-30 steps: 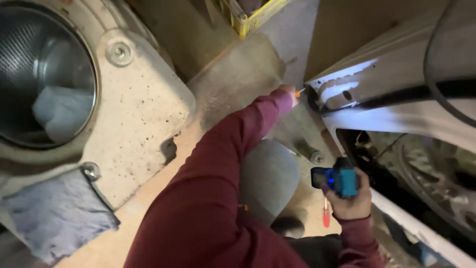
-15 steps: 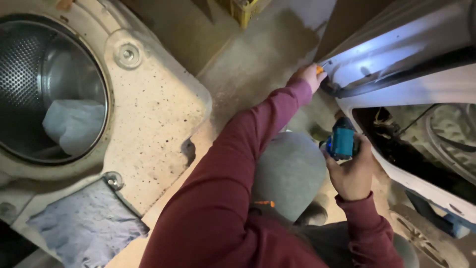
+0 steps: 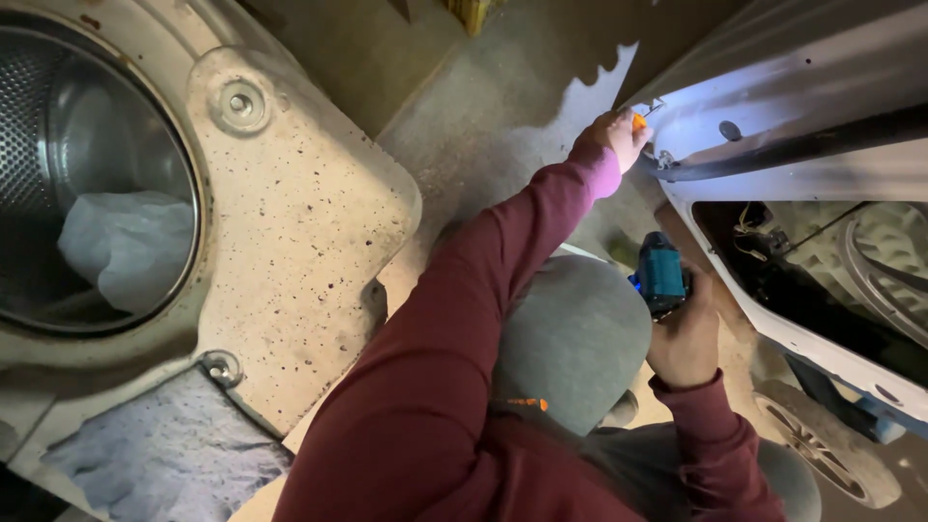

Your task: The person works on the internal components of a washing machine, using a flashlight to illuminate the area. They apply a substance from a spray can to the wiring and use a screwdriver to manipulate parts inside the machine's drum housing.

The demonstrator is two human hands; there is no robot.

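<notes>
Up near the top right: a small orange-tipped tool [image 3: 639, 121], only its end showing, pinched in the left hand [image 3: 619, 135], fingers closed around it. Pressed against the lit white edge of an opened appliance casing [image 3: 773, 106], right beside a dark round hole and a black rubber hose [image 3: 802, 150] running along that edge. Long axis of the tool mostly hidden inside the fist; seems to point up and right, toward the casing corner. Left arm in a maroon sleeve [image 3: 464, 319], stretched long and diagonal from lower centre to that corner.

Lower and nearer the body: a teal and black cordless driver [image 3: 661, 275], wrapped in the right hand [image 3: 688, 338], fingers closed about its handle, held just beside the casing's open cavity with wires and a pulley wheel [image 3: 884, 266] inside. Well apart from the orange tip, below it, so left hand plainly the nearer one to the casing corner.

Between the arms: a grey-clad knee [image 3: 570, 338]. Far left: a speckled concrete block [image 3: 300, 222] around a steel drum [image 3: 58, 126], pale cloth inside. Concrete floor [image 3: 503, 116] beyond.
</notes>
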